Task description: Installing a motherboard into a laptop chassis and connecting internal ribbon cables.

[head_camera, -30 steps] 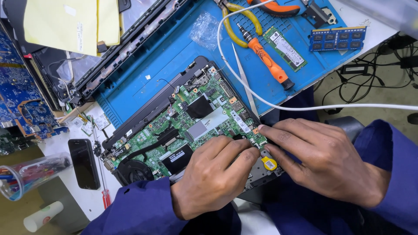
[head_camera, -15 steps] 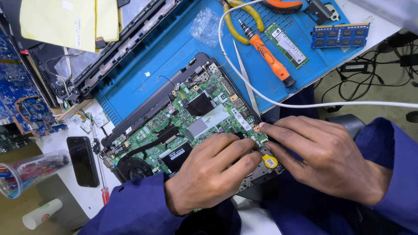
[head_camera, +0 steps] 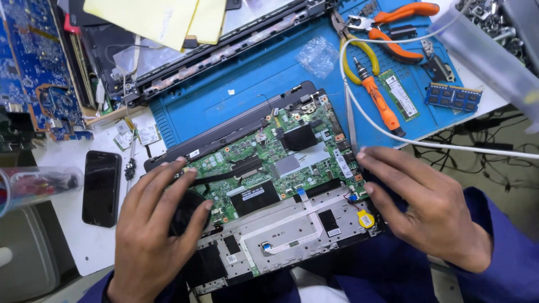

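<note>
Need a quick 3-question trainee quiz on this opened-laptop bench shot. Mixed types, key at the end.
1. True or false: the left hand rests on the fan end of the opened laptop.
2. The orange-handled screwdriver lies on: A) blue mat B) black phone C) yellow paper
3. Fill in: the round yellow coin cell lies nearest the ____ hand.

Key: 1 true; 2 A; 3 right.
</note>
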